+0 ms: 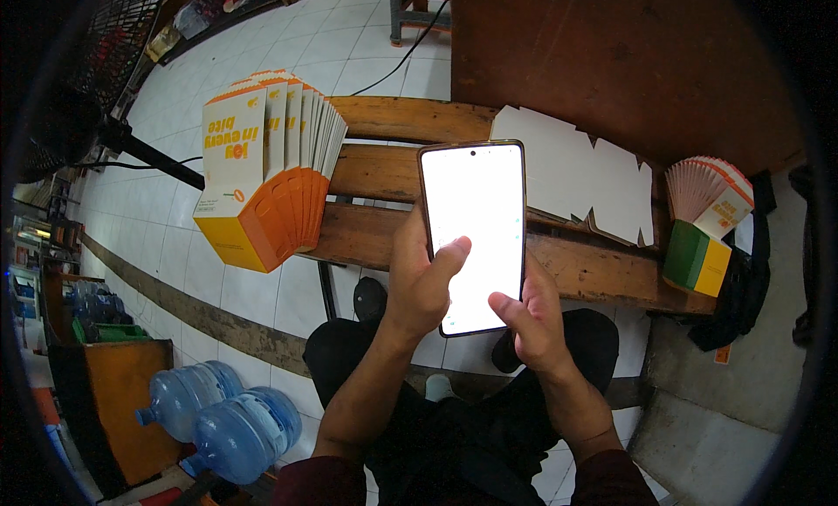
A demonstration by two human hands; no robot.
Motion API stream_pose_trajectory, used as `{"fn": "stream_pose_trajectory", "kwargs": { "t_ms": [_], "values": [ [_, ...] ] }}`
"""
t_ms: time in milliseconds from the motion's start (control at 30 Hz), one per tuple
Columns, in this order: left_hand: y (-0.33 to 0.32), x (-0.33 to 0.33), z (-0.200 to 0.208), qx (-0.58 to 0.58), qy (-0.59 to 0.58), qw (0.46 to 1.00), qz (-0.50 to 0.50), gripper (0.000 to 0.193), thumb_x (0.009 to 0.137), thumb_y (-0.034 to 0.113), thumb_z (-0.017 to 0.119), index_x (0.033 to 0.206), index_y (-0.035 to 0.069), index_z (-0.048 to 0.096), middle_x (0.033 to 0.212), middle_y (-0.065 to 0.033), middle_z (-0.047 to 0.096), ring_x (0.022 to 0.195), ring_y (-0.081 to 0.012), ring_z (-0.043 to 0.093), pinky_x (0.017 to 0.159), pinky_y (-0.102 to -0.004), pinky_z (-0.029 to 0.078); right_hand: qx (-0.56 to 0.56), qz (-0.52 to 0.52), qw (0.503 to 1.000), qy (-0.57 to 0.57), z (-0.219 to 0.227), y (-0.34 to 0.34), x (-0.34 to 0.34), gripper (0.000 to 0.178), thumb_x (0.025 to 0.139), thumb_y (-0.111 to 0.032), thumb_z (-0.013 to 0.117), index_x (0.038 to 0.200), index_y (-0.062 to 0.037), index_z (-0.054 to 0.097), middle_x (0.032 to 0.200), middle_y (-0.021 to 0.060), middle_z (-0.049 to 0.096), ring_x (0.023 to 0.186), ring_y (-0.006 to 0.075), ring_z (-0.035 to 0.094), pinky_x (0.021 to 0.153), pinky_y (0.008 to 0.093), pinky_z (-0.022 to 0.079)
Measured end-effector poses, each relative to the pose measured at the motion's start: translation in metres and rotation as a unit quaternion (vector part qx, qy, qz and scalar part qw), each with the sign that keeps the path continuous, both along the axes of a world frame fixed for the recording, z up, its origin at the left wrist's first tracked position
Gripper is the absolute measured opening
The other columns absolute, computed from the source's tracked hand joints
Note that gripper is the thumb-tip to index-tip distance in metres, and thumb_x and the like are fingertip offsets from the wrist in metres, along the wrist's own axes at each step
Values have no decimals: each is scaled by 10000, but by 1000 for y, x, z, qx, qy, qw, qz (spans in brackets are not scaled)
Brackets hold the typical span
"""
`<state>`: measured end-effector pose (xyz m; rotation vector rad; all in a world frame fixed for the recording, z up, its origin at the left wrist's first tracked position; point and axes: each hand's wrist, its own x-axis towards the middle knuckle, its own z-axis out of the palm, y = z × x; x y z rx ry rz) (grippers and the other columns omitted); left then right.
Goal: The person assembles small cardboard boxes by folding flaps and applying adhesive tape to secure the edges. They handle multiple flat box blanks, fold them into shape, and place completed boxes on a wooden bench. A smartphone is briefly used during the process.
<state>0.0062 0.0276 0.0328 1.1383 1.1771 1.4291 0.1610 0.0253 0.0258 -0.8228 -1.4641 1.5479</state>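
Note:
Both of my hands hold a smartphone [476,218] upright in front of me, its screen glowing white and too bright to read. My left hand [423,275] wraps the phone's left edge, its thumb resting over the screen. Round the lower right edge curls my right hand [534,323], with its thumb on or just above the glass. Beyond the phone, a wooden slatted bench [380,235] carries a fanned stack of orange, white and yellow folded cartons [271,170] on the left. Flat white cardboard blanks [572,170] lie right of the phone.
A smaller fan of green, yellow and white cartons [707,222] sits at the bench's right end, near dark cloth [755,270]. Two large blue water bottles [244,434] lie at lower left. A black fan [96,87] stands at far left, and a brown panel [611,61] rises behind the bench.

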Motion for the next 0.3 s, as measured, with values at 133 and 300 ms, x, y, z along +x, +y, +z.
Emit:
{"fn": "stream_pose_trajectory", "kwargs": {
  "t_ms": [133, 300],
  "values": [
    [1, 8, 0, 79, -27, 997, 1, 524, 835, 199, 432, 1274, -87, 396, 1105, -205, 537, 1015, -231, 531, 891, -379, 429, 9, -47, 999, 11, -4, -1, -1, 528, 925, -274, 514, 1340, 45, 436, 1215, 181, 559, 1155, 234, 513, 1015, 379, 371],
    [1, 23, 0, 96, 3, 995, -1, 786, 833, 276, 406, 1462, -104, 125, 1431, -279, 326, 1362, -314, 320, 1127, -399, 241, -48, -94, 994, 42, -10, 1, 3, 491, 953, -268, 462, 1328, 49, 456, 1194, 186, 577, 1138, 219, 527, 1005, 370, 375]
  ]
}}
